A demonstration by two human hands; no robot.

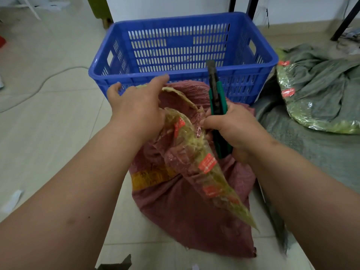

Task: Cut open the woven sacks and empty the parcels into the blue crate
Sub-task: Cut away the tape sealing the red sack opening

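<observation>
A dark red woven sack point(187, 215) lies on the floor in front of the blue crate point(183, 75), its top leaning against the crate's near wall. A strip of yellowish tape with red labels point(206, 172) hangs loose down the sack. My left hand point(136, 106) grips the top of that tape and sack fabric, index finger stretched toward the crate. My right hand point(231, 127) holds a green and black utility knife point(216, 106), its tip pointing up toward the crate rim. The crate's inside looks bare; no parcels show.
A grey-green woven sack point(319, 90) with taped labels lies bunched at the right on more grey-green fabric. A cable point(39, 88) runs across the tiled floor at left. Dark furniture legs point(344, 20) stand at the back right. Paper scraps point(13, 199) lie at the lower left.
</observation>
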